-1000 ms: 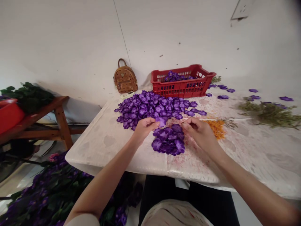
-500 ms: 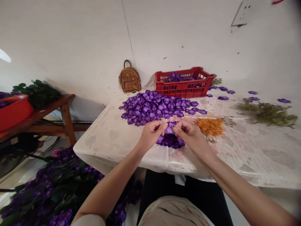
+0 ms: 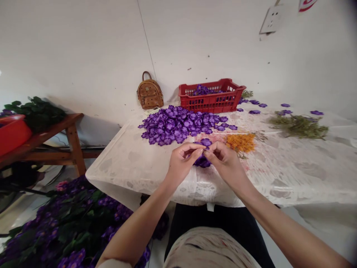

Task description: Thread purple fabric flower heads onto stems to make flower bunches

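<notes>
The left hand (image 3: 181, 162) and right hand (image 3: 227, 162) meet fingertip to fingertip, both pinching a small, deep-violet fabric petal (image 3: 204, 150) above a little purple pile (image 3: 202, 162). The big heap (image 3: 181, 124) lies at eleven o'clock.

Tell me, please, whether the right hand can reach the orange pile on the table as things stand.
Probably yes: the orange pile lies just beyond the right hand, with only bare table between them. Its fingers are busy, pinched against the left hand's.
</notes>
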{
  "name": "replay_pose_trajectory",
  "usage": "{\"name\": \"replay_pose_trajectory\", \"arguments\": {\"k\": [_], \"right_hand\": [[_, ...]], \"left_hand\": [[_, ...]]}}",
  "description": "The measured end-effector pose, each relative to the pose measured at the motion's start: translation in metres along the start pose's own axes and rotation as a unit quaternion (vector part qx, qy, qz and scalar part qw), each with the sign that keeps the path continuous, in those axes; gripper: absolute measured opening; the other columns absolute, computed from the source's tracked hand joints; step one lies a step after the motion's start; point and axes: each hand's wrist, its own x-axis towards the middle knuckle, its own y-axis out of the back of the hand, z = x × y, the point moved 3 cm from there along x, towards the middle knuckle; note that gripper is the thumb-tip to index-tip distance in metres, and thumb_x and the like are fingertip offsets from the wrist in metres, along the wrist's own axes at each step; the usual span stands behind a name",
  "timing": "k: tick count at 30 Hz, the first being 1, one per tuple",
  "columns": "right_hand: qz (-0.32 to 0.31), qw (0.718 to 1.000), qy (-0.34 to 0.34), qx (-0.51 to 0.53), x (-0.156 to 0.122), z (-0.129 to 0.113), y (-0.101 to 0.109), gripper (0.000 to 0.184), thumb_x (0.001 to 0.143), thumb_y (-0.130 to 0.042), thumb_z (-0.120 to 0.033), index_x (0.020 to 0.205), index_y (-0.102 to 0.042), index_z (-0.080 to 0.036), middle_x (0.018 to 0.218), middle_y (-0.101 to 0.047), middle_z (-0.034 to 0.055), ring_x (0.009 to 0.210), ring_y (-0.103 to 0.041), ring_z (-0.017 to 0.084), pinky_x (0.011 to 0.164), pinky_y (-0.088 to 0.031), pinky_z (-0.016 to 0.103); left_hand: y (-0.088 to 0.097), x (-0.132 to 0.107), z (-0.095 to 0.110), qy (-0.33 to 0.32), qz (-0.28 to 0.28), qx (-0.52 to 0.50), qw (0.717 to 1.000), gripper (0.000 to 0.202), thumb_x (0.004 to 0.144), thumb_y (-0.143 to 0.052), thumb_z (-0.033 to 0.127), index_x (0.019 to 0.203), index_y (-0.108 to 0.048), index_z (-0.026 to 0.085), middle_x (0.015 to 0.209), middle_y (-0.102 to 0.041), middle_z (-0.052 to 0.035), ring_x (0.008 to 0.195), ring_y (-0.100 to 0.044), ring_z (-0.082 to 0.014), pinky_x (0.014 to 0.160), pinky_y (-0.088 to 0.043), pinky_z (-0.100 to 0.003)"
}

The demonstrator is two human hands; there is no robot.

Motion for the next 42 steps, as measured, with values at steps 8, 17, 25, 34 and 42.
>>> {"name": "replay_pose_trajectory", "arguments": {"k": [8,17,25,34,42], "right_hand": [[0.007,1.0,0.004,0.009,-0.007,-0.003,-0.001,0.014,0.092,-0.061,-0.035,0.083,-0.06,-0.024,0.074,-0.057,-0.001,0.066,-0.051,0.016,0.062,-0.039,0.031],[0.02,0.999,0.011,-0.038,-0.018,-0.006,-0.008,0.026,0.091,-0.061,-0.038,0.073,-0.05,-0.024,0.065,-0.047,-0.0046,0.058,-0.044,0.014,0.057,-0.032,0.03],[0.03,0.996,0.026,-0.076,-0.025,0.014,0.006,0.041,0.093,-0.059,-0.044,0.061,-0.045,-0.024,0.056,-0.047,-0.0038,0.056,-0.043,0.014,0.057,-0.032,0.03],[0.052,0.974,0.086,-0.204,-0.019,0.039,0.021,0.014,0.095,-0.059,-0.028,0.083,-0.062,-0.022,0.077,-0.063,0.0014,0.069,-0.058,0.019,0.07,-0.045,0.033],[-0.09,0.912,0.194,-0.349,0.033,0.049,-0.026,0.018,0.093,-0.056,-0.014,0.101,-0.072,-0.019,0.102,-0.065,0.014,0.101,-0.061,0.032,0.092,-0.051,0.049]], "left_hand": [[-0.005,-0.007,-0.01,0.085,-0.042,-0.092,0.991,0.038,0.086,-0.076,0.04,0.118,-0.074,0.019,0.114,-0.074,-0.0091,0.105,-0.068,-0.0207,0.092,-0.052,-0.031],[-0.005,-0.017,-0.001,0.002,0.067,-0.014,0.998,0.033,0.088,-0.072,0.044,0.072,-0.062,0.017,0.065,-0.056,0.0027,0.062,-0.047,-0.0102,0.061,-0.04,-0.023],[0.015,-0.021,-0.003,-0.05,0.086,0.254,0.962,0.053,0.098,-0.055,0.049,0.057,-0.039,0.019,0.053,-0.037,0.0045,0.054,-0.037,-0.0108,0.056,-0.027,-0.027],[0.16,-0.018,-0.025,0.012,0.168,0.681,0.712,0.031,0.1,-0.047,0.021,0.104,-0.077,0.016,0.109,-0.073,-0.0153,0.104,-0.063,-0.0307,0.085,-0.048,-0.039],[0.15,-0.024,-0.032,-0.065,0.148,0.583,0.797,0.037,0.091,-0.068,0.03,0.126,-0.072,0.019,0.128,-0.071,-0.012,0.122,-0.06,-0.0323,0.107,-0.049,-0.047]]}}
